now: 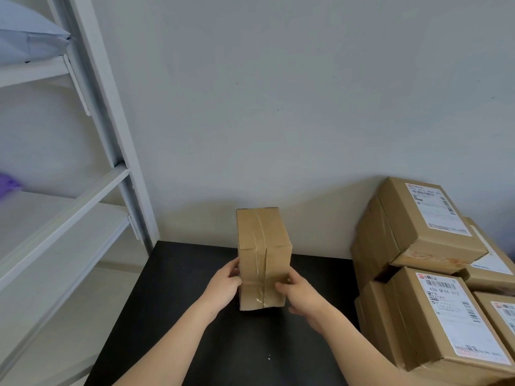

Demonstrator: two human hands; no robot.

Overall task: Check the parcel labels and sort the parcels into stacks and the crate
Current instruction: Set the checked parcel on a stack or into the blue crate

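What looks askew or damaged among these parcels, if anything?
The top box of the stack at right sits skewed, turned against the boxes under it and overhanging them. The held parcel, upright between the left hand and right hand, shows wrinkled tape and no label on the visible sides.

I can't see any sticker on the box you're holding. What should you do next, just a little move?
Probably turn the box around in both hands. The left hand and right hand grip its lower sides as it stands on the black table, and only tape shows on the near face. The stacked boxes show white labels, so this one's label is likely hidden.
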